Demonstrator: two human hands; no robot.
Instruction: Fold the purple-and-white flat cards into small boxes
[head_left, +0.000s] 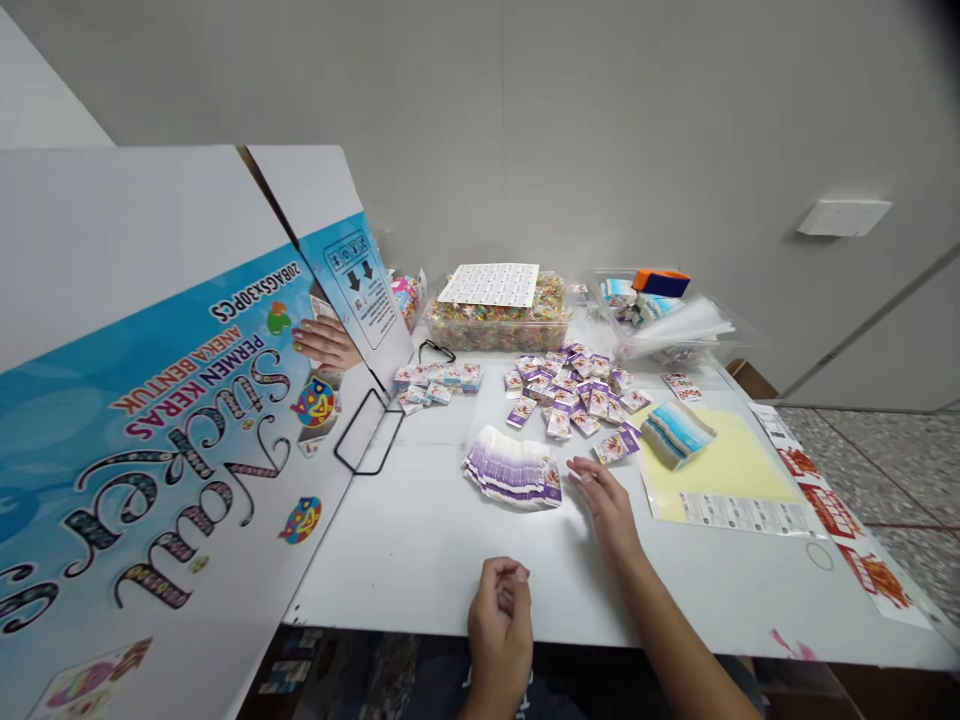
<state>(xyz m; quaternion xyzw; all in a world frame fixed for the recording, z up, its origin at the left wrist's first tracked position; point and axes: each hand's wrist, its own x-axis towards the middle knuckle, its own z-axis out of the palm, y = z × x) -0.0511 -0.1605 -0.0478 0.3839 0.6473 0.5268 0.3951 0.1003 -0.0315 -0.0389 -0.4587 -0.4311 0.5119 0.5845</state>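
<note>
My left hand (501,625) is loosely curled at the table's front edge, with nothing visible in it. My right hand (606,510) reaches forward, fingers stretched out and apart, its fingertips beside the right end of a fanned row of purple-and-white cards (514,470). Just beyond those fingertips lies a small purple-and-white packet (616,445). Behind it is a loose heap of similar small packets (570,392). A bundle of blue, white and brown cards (679,434) sits to the right, partly on a yellow sheet (750,465).
A large printed carton (187,400) stands along the left. Clear tubs, one of colourful pieces (495,325) and one of packets and an orange-and-blue block (661,282), line the back. Small boxes (439,376), a black wire stand (369,432) and red printed strips (829,510) lie on the table.
</note>
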